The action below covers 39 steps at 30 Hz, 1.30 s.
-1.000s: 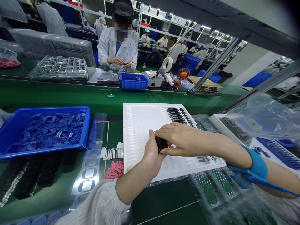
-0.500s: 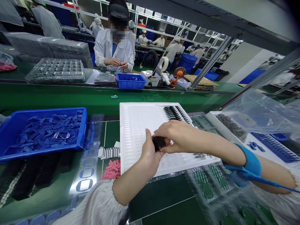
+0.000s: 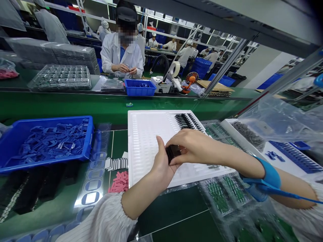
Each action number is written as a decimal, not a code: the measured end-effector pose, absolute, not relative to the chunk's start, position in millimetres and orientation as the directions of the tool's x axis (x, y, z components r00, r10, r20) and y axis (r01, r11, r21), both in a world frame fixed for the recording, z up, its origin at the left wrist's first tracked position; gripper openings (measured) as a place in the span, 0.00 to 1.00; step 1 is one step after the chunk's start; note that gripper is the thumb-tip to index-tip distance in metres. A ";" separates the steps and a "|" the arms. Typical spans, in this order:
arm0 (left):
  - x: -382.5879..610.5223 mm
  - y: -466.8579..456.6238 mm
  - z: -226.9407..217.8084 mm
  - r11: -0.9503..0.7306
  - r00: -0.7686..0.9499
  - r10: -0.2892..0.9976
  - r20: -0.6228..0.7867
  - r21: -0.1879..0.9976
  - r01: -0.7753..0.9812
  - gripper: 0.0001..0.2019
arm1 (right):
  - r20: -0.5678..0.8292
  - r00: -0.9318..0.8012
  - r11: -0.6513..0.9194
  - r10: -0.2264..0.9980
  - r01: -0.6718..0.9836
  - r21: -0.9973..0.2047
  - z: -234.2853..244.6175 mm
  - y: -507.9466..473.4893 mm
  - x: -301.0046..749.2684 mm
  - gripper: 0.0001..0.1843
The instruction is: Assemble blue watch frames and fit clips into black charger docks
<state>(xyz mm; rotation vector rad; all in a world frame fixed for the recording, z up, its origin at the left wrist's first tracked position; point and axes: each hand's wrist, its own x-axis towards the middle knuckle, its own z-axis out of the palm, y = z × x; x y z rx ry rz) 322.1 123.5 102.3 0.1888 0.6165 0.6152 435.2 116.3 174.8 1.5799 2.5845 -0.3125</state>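
A small stack of dark, flat, glossy pieces [image 3: 172, 153] is held between my two hands, above a white slotted tray [image 3: 147, 131]. My left hand [image 3: 161, 166] cups the stack from below and the left, its thumb pointing up. From the right, my right hand [image 3: 190, 146] grips the same stack with thumb and fingers; it hides part of the pieces. Rows of similar black pieces [image 3: 186, 121] stand in the tray's far right slots. White, dark-edged pieces [image 3: 116, 163] and pink strips [image 3: 119, 182] lie just left of the tray.
A blue bin [image 3: 87, 141] of blue plastic frames stands at left. Bagged green circuit boards [image 3: 222, 195] lie at right, near a white box [image 3: 228, 126] of metal parts. Behind, a green conveyor [image 3: 106, 106] carries a small circuit board [image 3: 129, 105]. A co-worker [image 3: 133, 55] sits opposite.
The dark stack has turned slightly between my hands, showing more of its layered edges. On the conveyor, the small circuit board has shifted right.
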 end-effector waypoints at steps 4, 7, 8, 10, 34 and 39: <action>322.6 124.7 102.7 0.826 0.656 0.564 -0.501 0.338 -0.452 0.29 | -0.171 -0.461 0.452 0.871 0.888 -0.088 174.5 112.2 436.8 0.21; 324.5 123.4 101.6 0.819 0.623 0.574 -0.532 0.357 -0.449 0.27 | -0.182 -0.418 0.428 0.890 0.904 0.012 173.0 108.7 432.6 0.22; 325.0 122.9 101.0 0.817 0.615 0.576 -0.539 0.359 -0.450 0.27 | -0.185 -0.411 0.424 0.893 0.905 0.037 172.4 108.0 431.2 0.21; 325.5 122.0 99.9 0.814 0.612 0.580 -0.537 0.371 -0.446 0.29 | -0.185 -0.412 0.428 0.892 0.902 0.055 171.1 107.3 429.3 0.20; 303.0 130.7 91.8 0.864 0.823 0.491 -0.286 0.281 -0.418 0.34 | -0.040 -0.503 0.492 0.864 0.857 -0.151 160.4 111.0 432.6 0.14; 296.9 122.8 85.9 0.770 0.868 0.495 -0.052 0.490 -0.410 0.23 | 0.073 -0.482 0.480 0.873 0.824 -0.302 155.9 106.0 437.4 0.16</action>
